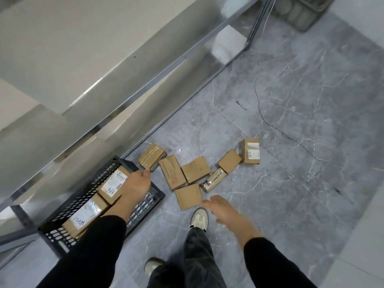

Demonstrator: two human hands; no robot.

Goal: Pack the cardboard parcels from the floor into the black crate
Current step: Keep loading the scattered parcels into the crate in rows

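Note:
The black crate [145, 201] stands on the floor at the lower left. Inside it lie a labelled parcel [113, 182] and a second taped parcel [85, 215]. My left hand [136, 188] reaches over the crate with fingers stretched out, its fingertips near the crate's far rim, holding nothing. Several cardboard parcels lie scattered on the floor to the right of the crate, among them a flat one [188, 196], a taped one [152, 156] and a labelled one [250, 151]. My right hand [221, 206] hovers with relaxed fingers just right of the flat parcel, empty.
A metal shelf frame [166, 71] runs diagonally along the left, its foot beside the crate. A thin cable [276, 127] trails across the grey marble floor. Another crate [299, 11] sits far at the top. My shoes [199, 218] stand below the parcels.

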